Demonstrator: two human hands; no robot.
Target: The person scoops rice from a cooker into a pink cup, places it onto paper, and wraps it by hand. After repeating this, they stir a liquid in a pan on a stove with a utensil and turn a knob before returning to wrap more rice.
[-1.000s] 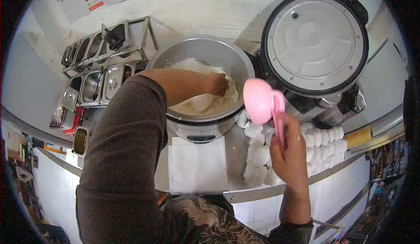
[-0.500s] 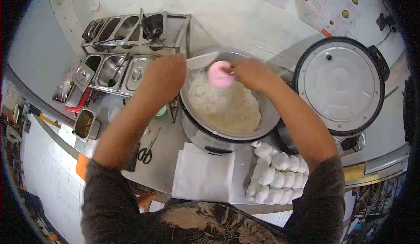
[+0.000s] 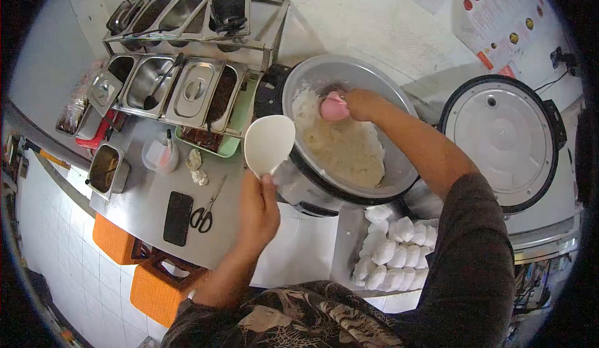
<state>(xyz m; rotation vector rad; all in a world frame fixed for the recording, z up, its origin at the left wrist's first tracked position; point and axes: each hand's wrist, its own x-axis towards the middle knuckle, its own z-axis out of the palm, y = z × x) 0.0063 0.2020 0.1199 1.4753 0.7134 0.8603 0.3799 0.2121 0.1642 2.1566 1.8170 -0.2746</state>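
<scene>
- Right hand (image 3: 363,105): fingers clamped on pink cup (image 3: 334,107), at rice (image 3: 342,151) inside cooker (image 3: 375,78); scooping, seemingly.
- Left hand (image 3: 259,214): fingers clamped round white paddle (image 3: 269,143), beside cooker.
- Next move: calls for level cup.

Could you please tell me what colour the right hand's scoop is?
The scoop is pink, seen in the head view.

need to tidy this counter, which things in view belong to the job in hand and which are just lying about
Part of the job, it seems:
pink scoop, in the right hand
white paddle, in the left hand
open cooker with what looks like rice
probably the white bundles and paper sheets

Likely just lying about:
phone
scissors
</scene>
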